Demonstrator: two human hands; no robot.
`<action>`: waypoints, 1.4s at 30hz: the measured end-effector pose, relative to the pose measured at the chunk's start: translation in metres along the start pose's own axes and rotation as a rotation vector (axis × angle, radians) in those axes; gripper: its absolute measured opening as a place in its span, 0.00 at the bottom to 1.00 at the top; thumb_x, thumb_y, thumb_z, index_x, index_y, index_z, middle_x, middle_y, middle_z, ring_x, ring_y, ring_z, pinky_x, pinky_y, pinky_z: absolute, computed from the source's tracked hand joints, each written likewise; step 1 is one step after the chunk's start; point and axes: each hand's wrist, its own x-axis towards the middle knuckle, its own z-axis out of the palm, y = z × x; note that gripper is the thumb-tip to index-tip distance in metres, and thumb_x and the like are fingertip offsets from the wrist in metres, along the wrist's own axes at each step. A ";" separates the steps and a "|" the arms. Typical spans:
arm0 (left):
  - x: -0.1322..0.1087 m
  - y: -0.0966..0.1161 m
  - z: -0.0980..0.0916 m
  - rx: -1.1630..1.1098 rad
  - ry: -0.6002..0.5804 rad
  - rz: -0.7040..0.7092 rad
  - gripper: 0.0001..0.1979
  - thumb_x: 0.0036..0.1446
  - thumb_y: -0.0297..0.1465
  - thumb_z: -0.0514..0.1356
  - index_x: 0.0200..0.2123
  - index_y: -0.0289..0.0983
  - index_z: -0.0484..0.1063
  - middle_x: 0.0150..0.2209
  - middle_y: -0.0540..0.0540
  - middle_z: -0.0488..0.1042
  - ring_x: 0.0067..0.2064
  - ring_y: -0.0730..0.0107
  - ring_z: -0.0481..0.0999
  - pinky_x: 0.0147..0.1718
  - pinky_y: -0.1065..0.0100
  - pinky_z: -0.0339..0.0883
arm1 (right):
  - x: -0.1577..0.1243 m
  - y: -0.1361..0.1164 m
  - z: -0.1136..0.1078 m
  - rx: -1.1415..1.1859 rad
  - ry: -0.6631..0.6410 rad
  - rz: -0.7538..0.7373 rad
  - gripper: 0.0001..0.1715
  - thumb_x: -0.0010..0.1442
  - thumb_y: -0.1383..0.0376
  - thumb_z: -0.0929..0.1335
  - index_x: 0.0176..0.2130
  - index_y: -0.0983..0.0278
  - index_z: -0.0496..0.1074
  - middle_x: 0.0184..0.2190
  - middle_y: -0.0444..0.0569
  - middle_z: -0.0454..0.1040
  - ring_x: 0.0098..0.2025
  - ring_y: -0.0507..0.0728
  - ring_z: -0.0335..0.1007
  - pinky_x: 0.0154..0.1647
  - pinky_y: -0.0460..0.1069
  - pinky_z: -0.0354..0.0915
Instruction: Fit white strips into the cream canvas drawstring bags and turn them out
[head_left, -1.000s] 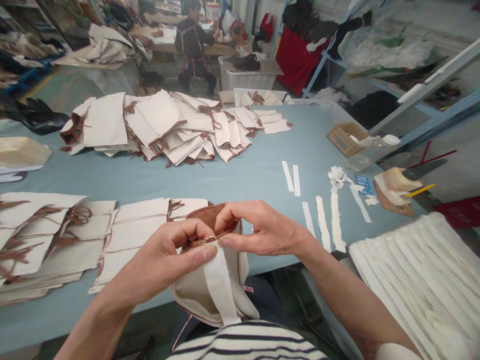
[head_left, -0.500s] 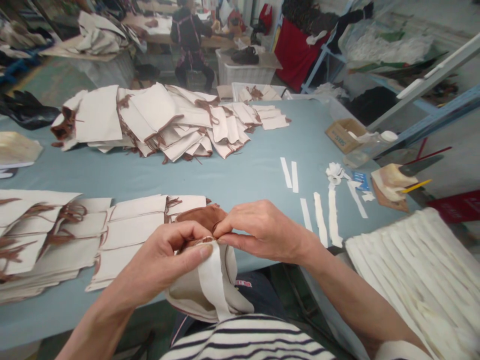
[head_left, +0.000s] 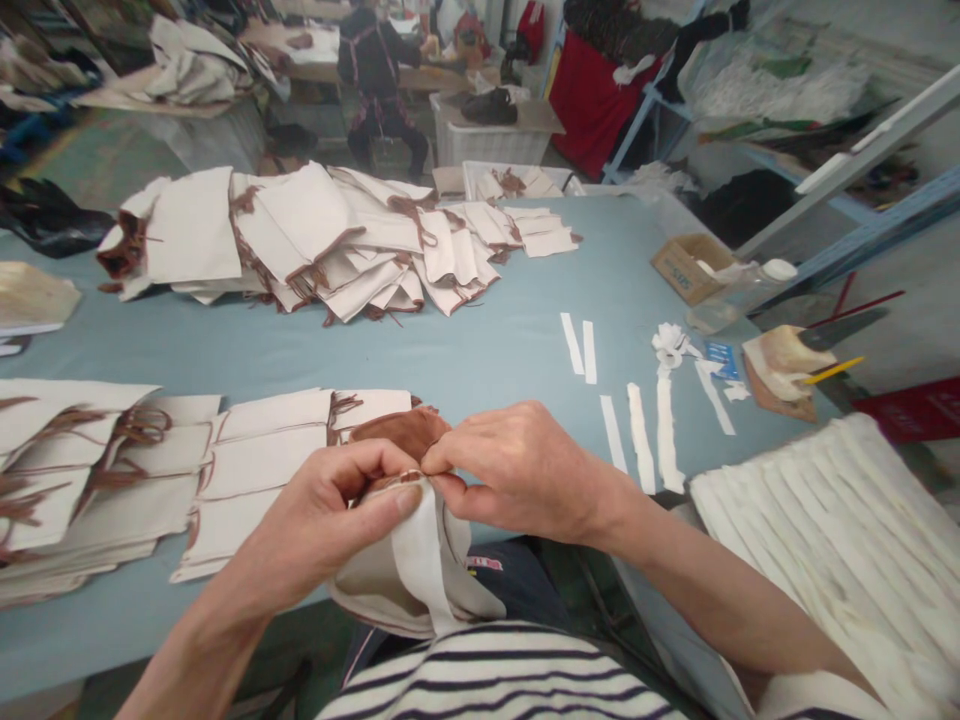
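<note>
A cream fabric piece [head_left: 382,580] with brown edging and a brown part [head_left: 397,435] at its top hangs over my lap, in front of the table edge. My left hand [head_left: 352,505] pinches its upper edge between thumb and forefinger, where a white strip [head_left: 420,550] runs down. Right beside it my right hand [head_left: 502,465] is closed at the same edge, its thumb and forefinger pressed together at the brown lacing. Whatever lies between those fingertips is too small to make out. The two hands almost touch.
Cream pieces with brown trim lie in a heap [head_left: 315,230] across the blue table [head_left: 510,340] and in stacks [head_left: 262,440] at the left. White strips [head_left: 613,430], a cardboard box [head_left: 686,270] and a jar [head_left: 742,295] sit right. Padding [head_left: 817,550] lies lower right. A person [head_left: 371,80] sits beyond.
My right hand has shifted slightly and its fingers have curled in closer to the fabric edge. My left hand keeps its pinch, and the white strip has bent a little.
</note>
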 end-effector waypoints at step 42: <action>-0.003 0.004 0.000 0.183 0.081 0.042 0.17 0.63 0.43 0.64 0.30 0.36 0.77 0.26 0.50 0.73 0.28 0.71 0.68 0.23 0.75 0.59 | 0.006 -0.002 0.012 0.438 -0.104 0.278 0.03 0.56 0.66 0.67 0.30 0.62 0.71 0.26 0.40 0.73 0.28 0.51 0.65 0.33 0.46 0.56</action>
